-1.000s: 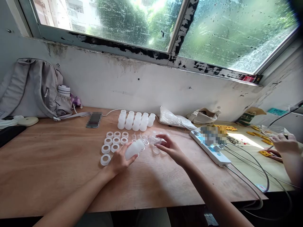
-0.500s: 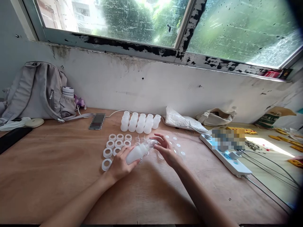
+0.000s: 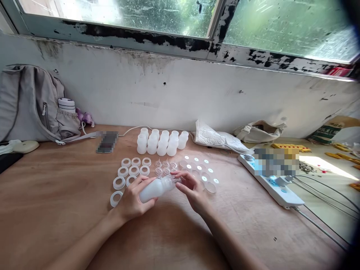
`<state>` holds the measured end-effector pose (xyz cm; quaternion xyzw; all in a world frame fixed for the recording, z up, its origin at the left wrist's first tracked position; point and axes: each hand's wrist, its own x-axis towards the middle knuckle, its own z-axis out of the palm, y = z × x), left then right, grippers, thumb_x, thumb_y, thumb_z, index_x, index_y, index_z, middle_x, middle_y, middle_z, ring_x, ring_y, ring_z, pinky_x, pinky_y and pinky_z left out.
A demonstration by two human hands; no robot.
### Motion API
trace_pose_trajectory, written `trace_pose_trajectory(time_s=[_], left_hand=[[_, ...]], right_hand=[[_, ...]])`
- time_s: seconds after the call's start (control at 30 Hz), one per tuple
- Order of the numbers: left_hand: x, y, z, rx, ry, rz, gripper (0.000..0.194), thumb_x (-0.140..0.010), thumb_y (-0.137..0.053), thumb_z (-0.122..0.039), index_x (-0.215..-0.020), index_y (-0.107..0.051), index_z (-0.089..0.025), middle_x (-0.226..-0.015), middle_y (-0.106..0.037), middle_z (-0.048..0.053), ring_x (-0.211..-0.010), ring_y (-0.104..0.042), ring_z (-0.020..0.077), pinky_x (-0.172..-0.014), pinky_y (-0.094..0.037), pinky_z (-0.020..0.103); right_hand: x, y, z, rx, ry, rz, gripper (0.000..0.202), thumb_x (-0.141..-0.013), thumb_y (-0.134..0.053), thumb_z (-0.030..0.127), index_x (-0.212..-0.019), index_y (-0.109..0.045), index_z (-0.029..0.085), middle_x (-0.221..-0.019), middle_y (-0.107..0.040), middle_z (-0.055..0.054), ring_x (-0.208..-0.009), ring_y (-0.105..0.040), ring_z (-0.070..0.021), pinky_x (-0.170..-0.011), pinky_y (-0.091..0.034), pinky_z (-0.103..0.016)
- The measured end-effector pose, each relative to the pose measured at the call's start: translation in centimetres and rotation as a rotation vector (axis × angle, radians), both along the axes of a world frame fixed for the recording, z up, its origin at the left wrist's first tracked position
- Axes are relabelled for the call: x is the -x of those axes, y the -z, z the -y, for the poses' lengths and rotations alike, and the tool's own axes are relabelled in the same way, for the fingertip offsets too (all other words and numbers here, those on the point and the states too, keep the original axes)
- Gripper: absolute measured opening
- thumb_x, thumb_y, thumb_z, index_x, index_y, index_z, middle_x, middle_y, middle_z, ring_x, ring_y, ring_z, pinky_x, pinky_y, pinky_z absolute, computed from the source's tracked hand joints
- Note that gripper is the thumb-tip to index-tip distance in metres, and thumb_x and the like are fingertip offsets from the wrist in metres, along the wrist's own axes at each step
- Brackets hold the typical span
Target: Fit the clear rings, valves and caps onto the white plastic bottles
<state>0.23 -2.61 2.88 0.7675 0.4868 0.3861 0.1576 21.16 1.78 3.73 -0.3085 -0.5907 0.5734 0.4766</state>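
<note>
My left hand [image 3: 129, 199] is wrapped around a frosted white plastic bottle [image 3: 152, 191], which lies tilted with its mouth pointing right. At that mouth sits a clear plastic top piece [image 3: 170, 182], and the fingers of my right hand [image 3: 194, 191] close on its far end. Those fingertips partly cover the piece. White screw rings [image 3: 134, 170] lie in rows beyond my left hand. Small clear nipple-shaped pieces [image 3: 165, 164] stand behind the held bottle, some hidden by it. Clear discs [image 3: 210, 187] and small white discs [image 3: 204, 178] spread out beyond my right hand.
More frosted bottles [image 3: 161, 144] stand grouped near the wall. A phone [image 3: 107, 141], a backpack [image 3: 33, 105] and a white plastic package [image 3: 216, 138] lie along the back. At right are a power strip [image 3: 270, 182] with cables and a small beige bag [image 3: 260, 131].
The clear top piece now sits closer in line with the bottle's mouth, with my right hand drawn nearer. The view has tilted down and shifted slightly.
</note>
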Motion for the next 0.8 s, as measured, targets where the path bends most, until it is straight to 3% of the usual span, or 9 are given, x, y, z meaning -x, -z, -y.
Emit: trace_pose_trajectory(time_s=[0.2,0.33,0.47,0.6,0.8], left_hand=[[0.3,0.0,0.0,-0.015,0.053,-0.018,0.05,-0.066,-0.059,-0.02,-0.115,-0.049,-0.02,-0.099,-0.052,0.006,-0.088,-0.056,0.0179,-0.075,-0.049,0.029],[0.2,0.2,0.2,-0.045,0.148,-0.065,0.055,-0.063,-0.06,-0.019,-0.117,-0.048,-0.02,-0.1,-0.052,0.006,-0.085,-0.056,0.0169,-0.074,-0.049,0.028],[-0.1,0.3,0.5,-0.062,0.204,-0.098,0.056,-0.063,-0.059,-0.019,-0.118,-0.048,-0.021,-0.099,-0.053,0.006,-0.083,-0.056,0.0167,-0.072,-0.05,0.028],[0.1,0.4,0.5,-0.107,0.198,-0.136,0.057,-0.063,-0.058,-0.019,-0.119,-0.047,-0.021,-0.098,-0.054,0.006,-0.082,-0.056,0.0173,-0.07,-0.05,0.029],[0.5,0.8,0.3,-0.233,0.199,-0.224,0.058,-0.063,-0.056,-0.018,-0.12,-0.045,-0.02,-0.099,-0.055,0.008,-0.082,-0.057,0.0183,-0.069,-0.05,0.03]], right_hand=[[0.1,0.1,0.1,0.022,-0.029,0.0,0.019,-0.075,-0.058,0.028,-0.094,-0.059,0.023,-0.102,-0.058,-0.004,-0.096,-0.051,-0.0194,-0.077,-0.041,-0.03],[0.1,0.4,-0.1,0.095,0.0,0.102,0.026,-0.082,-0.045,0.037,-0.08,-0.062,0.018,-0.082,-0.061,-0.005,-0.076,-0.054,-0.0169,-0.065,-0.04,-0.027],[0.3,0.4,0.0,0.085,-0.038,0.166,0.034,-0.084,-0.042,0.039,-0.069,-0.062,0.015,-0.071,-0.058,-0.003,-0.07,-0.052,-0.0152,-0.062,-0.038,-0.025],[0.6,-0.1,0.4,0.023,-0.089,0.236,0.028,-0.081,-0.048,0.038,-0.074,-0.063,0.016,-0.073,-0.059,-0.003,-0.071,-0.051,-0.015,-0.065,-0.037,-0.025],[1.2,-0.3,0.8,0.119,-0.134,0.267,0.032,-0.082,-0.045,0.044,-0.076,-0.063,0.017,-0.077,-0.059,-0.003,-0.075,-0.051,-0.0159,-0.068,-0.037,-0.026]])
